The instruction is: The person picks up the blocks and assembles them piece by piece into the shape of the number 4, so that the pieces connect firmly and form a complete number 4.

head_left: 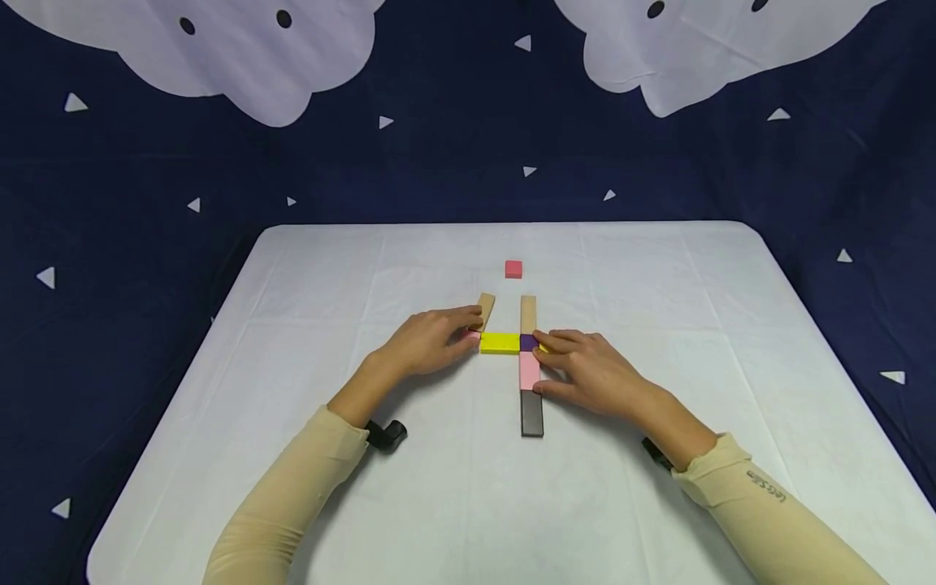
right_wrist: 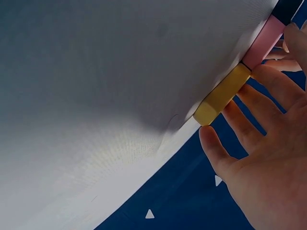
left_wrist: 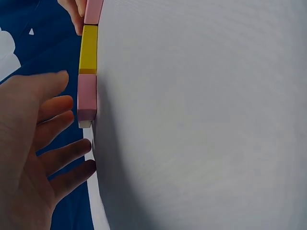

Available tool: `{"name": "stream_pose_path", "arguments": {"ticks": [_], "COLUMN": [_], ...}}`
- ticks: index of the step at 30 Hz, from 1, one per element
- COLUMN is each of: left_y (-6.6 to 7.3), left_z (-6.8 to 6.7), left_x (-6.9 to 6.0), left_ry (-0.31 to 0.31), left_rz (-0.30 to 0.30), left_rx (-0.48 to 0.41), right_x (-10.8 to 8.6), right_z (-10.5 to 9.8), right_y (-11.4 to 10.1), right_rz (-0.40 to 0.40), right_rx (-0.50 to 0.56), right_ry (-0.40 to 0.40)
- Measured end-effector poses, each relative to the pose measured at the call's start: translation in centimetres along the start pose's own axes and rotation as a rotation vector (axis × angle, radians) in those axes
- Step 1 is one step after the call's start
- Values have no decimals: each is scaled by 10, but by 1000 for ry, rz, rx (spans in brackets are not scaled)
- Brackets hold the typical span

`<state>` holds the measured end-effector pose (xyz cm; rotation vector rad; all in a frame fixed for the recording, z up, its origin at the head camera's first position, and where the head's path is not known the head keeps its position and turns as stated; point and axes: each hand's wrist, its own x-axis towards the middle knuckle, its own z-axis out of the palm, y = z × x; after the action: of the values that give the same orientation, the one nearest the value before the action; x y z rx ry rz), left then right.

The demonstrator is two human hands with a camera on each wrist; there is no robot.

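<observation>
Several flat blocks lie joined on the white table. My left hand (head_left: 436, 341) has its fingers loosely extended beside a pink block (left_wrist: 87, 98) and a slanted wooden block (head_left: 486, 305), partly covering both. A yellow block (head_left: 500, 344) links that pink block to a purple block (head_left: 527, 343). Above the purple one stands a straight wooden block (head_left: 528, 314); below it come another pink block (head_left: 529, 371) and a dark grey block (head_left: 532, 413). My right hand (head_left: 595, 374) rests its straight fingers against this column and a second yellow block (right_wrist: 223, 93), mostly covered in the head view.
A red square block (head_left: 514, 269) lies apart, farther back on the white table (head_left: 351, 276). Behind the table hangs a dark blue cloth (head_left: 453, 162) with white clouds and triangles. A black wrist device (head_left: 387, 435) sits by my left sleeve.
</observation>
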<state>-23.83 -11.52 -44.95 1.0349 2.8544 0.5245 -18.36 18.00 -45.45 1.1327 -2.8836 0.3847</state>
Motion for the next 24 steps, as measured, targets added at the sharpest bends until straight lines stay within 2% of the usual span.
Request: {"name": "stream_pose_path", "arguments": {"ticks": [6,24], "left_y": [-4,-8], "left_z": [-1,-4], "left_x": [0,2], "left_ry": [21,12], "left_rz": [14,36], "left_rx": [-16,-10], "right_x": [0,0], "right_z": [0,0], "right_y": [-1,0], "right_rz": [-1,6], "right_rx": [1,6], "right_ry": [1,0]}}
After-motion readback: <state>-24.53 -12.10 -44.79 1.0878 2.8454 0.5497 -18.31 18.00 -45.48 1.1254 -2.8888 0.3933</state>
